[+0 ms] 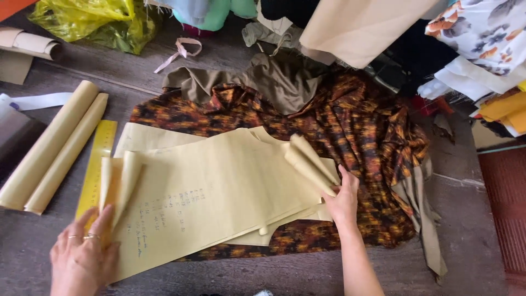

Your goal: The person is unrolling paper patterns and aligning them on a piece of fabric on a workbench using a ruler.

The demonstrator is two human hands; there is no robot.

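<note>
Head view looks down at two bare hands working on a wooden floor [329, 274]. Big tan paper pattern sheets [213, 192] lie in a stack on top of an orange, brown and black patterned cloth [356, 126]. The cloth is spread flat on the floor and has a plain olive-brown lining [285, 82] showing at its top and right edge.

Left hand [82, 255] rests at the left end of the paper. Its fingers are spread flat and press down on the paper, right where the edge curls up. Two rings sit on one finger. Right hand [342, 200] is at the right end of the paper. Its grip is pinching the curled-up edge of the sheets, with the thumb on top.

A yellow ruler [98, 164] lies just beside the left end of the paper, partly under it. Two rolled tan paper tubes [52, 145] lie to the left of the ruler, side by side and touching. A yellow plastic bag [87, 19] sits at the top left. Folded cloths in many colours [482, 49] pile up at the top right.
</note>
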